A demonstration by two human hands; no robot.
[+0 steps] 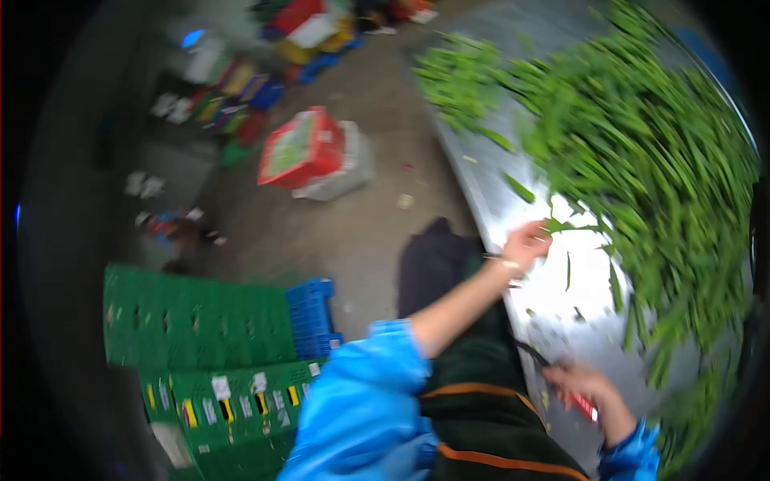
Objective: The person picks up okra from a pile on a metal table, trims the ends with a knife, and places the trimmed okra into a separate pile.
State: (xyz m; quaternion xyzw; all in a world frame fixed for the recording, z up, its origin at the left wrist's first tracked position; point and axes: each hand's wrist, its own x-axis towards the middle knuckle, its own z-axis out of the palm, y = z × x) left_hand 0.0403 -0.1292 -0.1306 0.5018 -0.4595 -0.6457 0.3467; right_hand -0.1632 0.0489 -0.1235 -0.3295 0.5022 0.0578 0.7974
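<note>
My left hand is over the near edge of the metal table, with its fingers pinched on a green leafy stalk. My right hand, lower along the same edge, is wrapped round a knife with a red handle. Its dark blade points away from the fingers toward the table's edge. Beyond both hands lies a large pile of long green leafy stalks. A few loose pieces of leaf lie on the shiny metal between the hands and the pile.
Green crates are stacked at the lower left, with a blue crate beside them. On the floor, a red crate holding something green sits on a white box. Blurred coloured crates stand farther back.
</note>
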